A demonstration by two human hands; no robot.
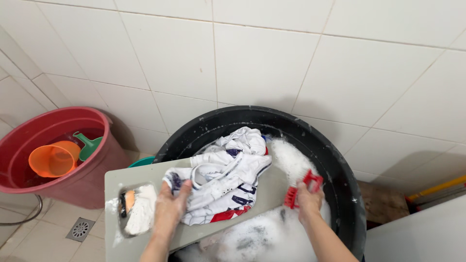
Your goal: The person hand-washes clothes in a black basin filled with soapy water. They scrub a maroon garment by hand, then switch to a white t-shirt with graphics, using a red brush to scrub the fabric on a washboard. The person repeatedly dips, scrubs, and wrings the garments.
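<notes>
A wet white garment [221, 177] with dark blue and red print lies bunched on a grey washboard [141, 177] set across a black tub [340, 160] of soapy water. My left hand [171, 206] presses flat on the garment's near left edge, pinning it to the board. At the board's right end, my right hand [308, 199] grips a red scrubbing brush [301, 189] over the foam. A recess in the board holds a bar of soap [141, 211] with suds.
A red bucket [85, 121] stands at the left with water, an orange scoop [53, 157] and a green scoop [90, 145] in it. A floor drain [80, 229] lies below it. White tiled walls surround the tub. A yellow handle [437, 188] lies at the right.
</notes>
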